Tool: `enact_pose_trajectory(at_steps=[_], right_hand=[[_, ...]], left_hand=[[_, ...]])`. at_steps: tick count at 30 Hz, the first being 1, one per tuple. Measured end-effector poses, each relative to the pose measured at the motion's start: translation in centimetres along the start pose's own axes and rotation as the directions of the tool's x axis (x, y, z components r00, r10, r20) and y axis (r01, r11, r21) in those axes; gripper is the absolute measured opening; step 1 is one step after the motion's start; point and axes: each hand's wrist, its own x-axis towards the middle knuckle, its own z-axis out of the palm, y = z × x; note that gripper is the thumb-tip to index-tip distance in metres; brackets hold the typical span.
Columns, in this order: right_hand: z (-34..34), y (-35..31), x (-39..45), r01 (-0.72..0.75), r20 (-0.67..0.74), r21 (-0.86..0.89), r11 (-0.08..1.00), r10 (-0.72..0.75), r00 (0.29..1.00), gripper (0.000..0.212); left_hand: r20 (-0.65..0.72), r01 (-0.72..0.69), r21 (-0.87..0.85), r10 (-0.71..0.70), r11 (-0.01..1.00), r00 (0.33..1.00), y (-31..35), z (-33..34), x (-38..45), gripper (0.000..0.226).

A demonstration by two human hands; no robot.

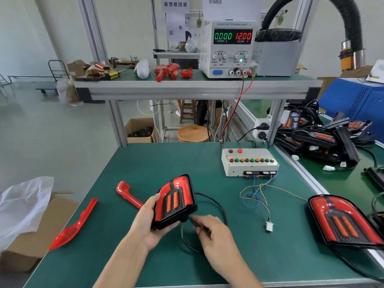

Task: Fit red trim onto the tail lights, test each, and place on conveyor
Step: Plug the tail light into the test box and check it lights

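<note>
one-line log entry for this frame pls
left hand: holds tail light | right hand: pinches its black cable | white connector: loose on mat | supply display: 0.000 A, 12.00 V

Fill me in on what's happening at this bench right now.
A person holds a tail light in the left hand above the green bench, while the right hand pinches its black cable. Two loose red trim pieces lie to the left. The tester box and its white connector sit unplugged ahead. The power supply reads zero current.
</note>
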Motion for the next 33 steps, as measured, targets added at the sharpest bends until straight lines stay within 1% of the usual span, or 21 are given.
enact_pose_trajectory(at_steps=[2, 3, 7, 9, 12, 15, 17, 18, 20, 21, 22, 24, 25, 26, 28, 30, 33], right_hand=[[0.3, 0.5, -0.1, 0.143, 0.028, -0.12, 0.982, -0.141, 0.99, 0.038], [0.3, 0.7, -0.1, 0.189, 0.045, -0.148, 0.971, -0.184, 0.982, 0.038], [-0.4, 1.7, -0.3, 0.326, 0.11, -0.253, 0.911, -0.308, 0.945, 0.04], [-0.7, 2.2, -0.5, 0.387, 0.09, -0.316, 0.866, -0.379, 0.921, 0.038], [-1.1, 3.2, -0.6, 0.398, 0.01, -0.37, 0.839, -0.425, 0.905, 0.039], [-1.4, 3.8, -0.9, 0.354, -0.067, -0.439, 0.826, -0.423, 0.904, 0.038], [-1.5, 3.8, -1.1, 0.271, -0.136, -0.464, 0.843, -0.371, 0.919, 0.034], [-1.7, 3.6, -1.1, 0.199, -0.183, -0.474, 0.858, -0.317, 0.931, 0.03], [-2.1, 3.2, -1.0, -0.012, -0.306, -0.47, 0.883, -0.15, 0.94, 0.025], [-2.3, 3.1, -1.0, -0.116, -0.355, -0.45, 0.886, -0.058, 0.933, 0.025], [-2.3, 3.1, -0.9, -0.19, -0.383, -0.429, 0.883, 0.013, 0.924, 0.024], [-2.1, 2.6, -0.9, -0.268, -0.349, -0.382, 0.884, 0.13, 0.928, 0.02], [-1.9, 2.4, -1.0, -0.292, -0.306, -0.366, 0.884, 0.182, 0.935, 0.021], [-1.8, 2.3, -1.1, -0.3, -0.274, -0.362, 0.883, 0.207, 0.939, 0.025], [-1.6, 2.4, -1.0, -0.306, -0.267, -0.325, 0.895, 0.224, 0.937, 0.031], [-1.6, 2.0, -0.7, -0.36, -0.267, -0.218, 0.907, 0.299, 0.916, 0.032], [-1.8, 1.1, -0.4, -0.444, -0.27, 0.006, 0.896, 0.429, 0.862, 0.033]], left_hand=[[0.009, 0.005, 0.0, -0.005, 1.0, 1.0, -0.1, 0.0, 0.1, 0.036], [0.017, 0.005, 0.003, -0.005, 1.0, 1.0, -0.1, 0.0, 0.1, 0.033], [0.015, -0.018, 0.054, 0.017, 0.998, 1.0, -0.1, 0.0, 0.3, 0.032], [0.0, -0.036, 0.077, 0.036, 0.996, 0.999, 0.0, 0.1, 0.4, 0.033], [-0.011, -0.071, 0.147, 0.073, 0.987, 0.997, 0.0, 0.3, 0.4, 0.032], [-0.015, -0.084, 0.241, 0.091, 0.967, 0.996, -0.2, 0.4, 0.2, 0.034], [-0.006, -0.087, 0.326, 0.094, 0.942, 0.996, -0.3, 0.4, 0.1, 0.036], [0.004, -0.091, 0.364, 0.096, 0.927, 0.995, -0.5, 0.3, -0.1, 0.038], [0.029, -0.113, 0.413, 0.11, 0.904, 0.993, -0.8, 0.2, -0.3, 0.041], [0.043, -0.126, 0.424, 0.119, 0.897, 0.992, -1.0, 0.1, -0.4, 0.041], [0.059, -0.14, 0.43, 0.127, 0.892, 0.99, -1.3, 0.0, -0.5, 0.042], [0.081, -0.167, 0.444, 0.146, 0.88, 0.986, -1.8, 0.0, -0.7, 0.044], [0.085, -0.185, 0.45, 0.165, 0.874, 0.983, -2.0, 0.1, -0.7, 0.044], [0.084, -0.206, 0.451, 0.188, 0.869, 0.978, -2.2, 0.2, -0.8, 0.045], [0.073, -0.241, 0.439, 0.233, 0.866, 0.97, -2.5, 0.4, -0.9, 0.047], [0.062, -0.268, 0.414, 0.266, 0.87, 0.962, -2.8, 0.4, -1.1, 0.048], [0.069, -0.304, 0.364, 0.3, 0.88, 0.952, -3.3, 0.2, -1.4, 0.045]])
